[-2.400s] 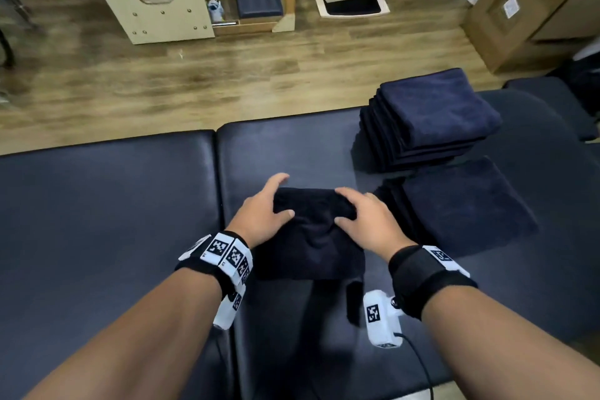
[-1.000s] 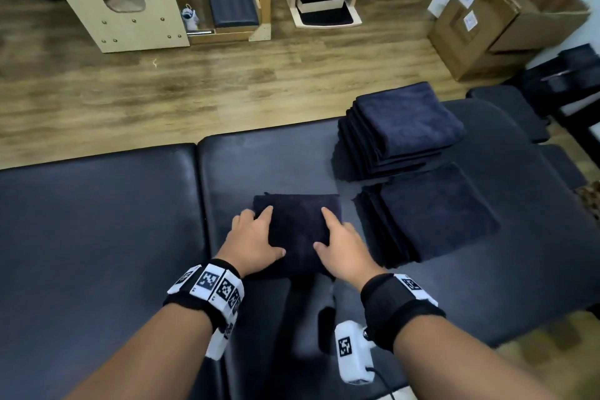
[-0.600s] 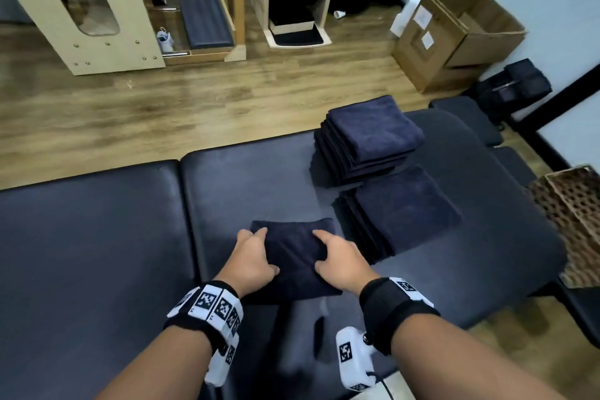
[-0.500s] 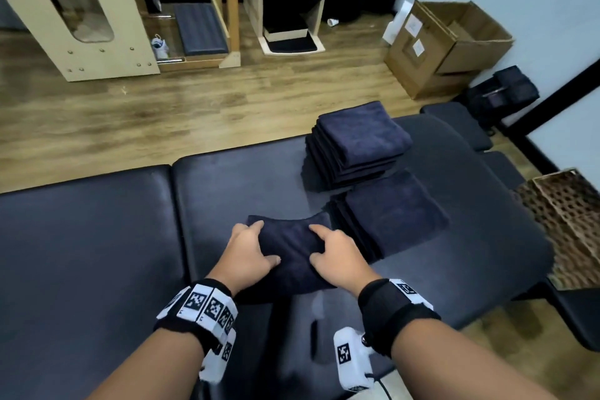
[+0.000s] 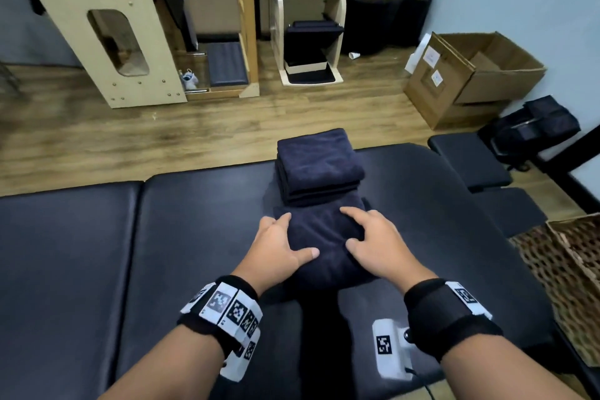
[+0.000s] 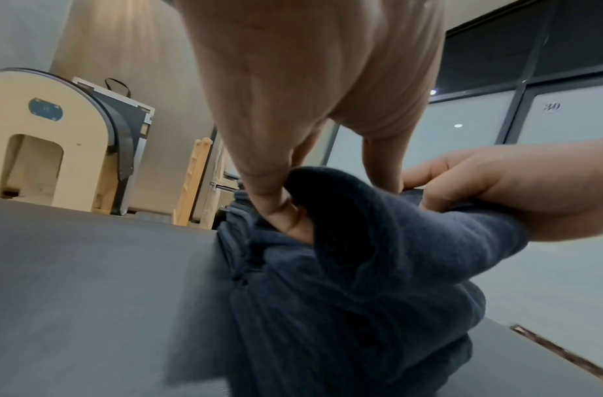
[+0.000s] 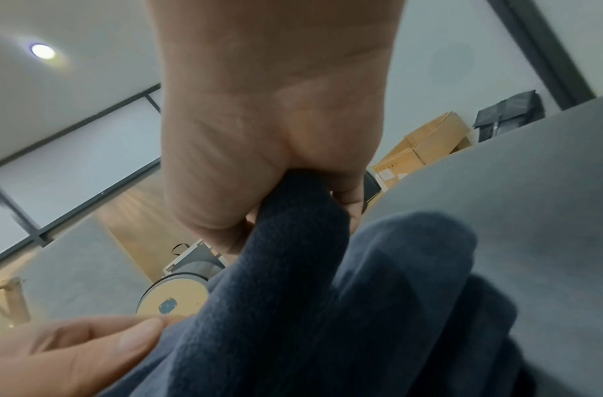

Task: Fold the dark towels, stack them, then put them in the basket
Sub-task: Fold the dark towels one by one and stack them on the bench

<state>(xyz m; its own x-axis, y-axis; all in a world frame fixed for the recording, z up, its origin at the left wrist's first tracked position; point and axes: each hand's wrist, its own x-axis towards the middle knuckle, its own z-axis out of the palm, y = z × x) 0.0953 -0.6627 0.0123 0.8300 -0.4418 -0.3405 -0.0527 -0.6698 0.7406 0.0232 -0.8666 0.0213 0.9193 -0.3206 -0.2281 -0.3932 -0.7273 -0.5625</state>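
Note:
I hold a folded dark towel [image 5: 324,247] from both sides on the black padded table [image 5: 194,237]. My left hand [image 5: 279,247] pinches its left edge, thumb on top; the left wrist view shows that thumb [image 6: 279,212] pressed into the cloth [image 6: 361,268]. My right hand [image 5: 376,243] grips the right edge, and the right wrist view shows its fingers [image 7: 276,174] curled round a fold [image 7: 310,268]. The towel lies over a low pile of folded towels [image 6: 235,241], mostly hidden beneath it. A taller stack of folded towels [image 5: 319,166] stands just behind. A wicker basket [image 5: 571,286] sits low at the right.
A small black padded stool [image 5: 470,162] stands beyond the table's right end. An open cardboard box [image 5: 470,81] and a black bag [image 5: 535,127] are on the wooden floor by the wall. Wooden exercise equipment [image 5: 107,32] stands at the back.
Both hands have carried the folded towel to the right, from the bare table onto the low pile in front of the tall stack. The head view has swung right and up.

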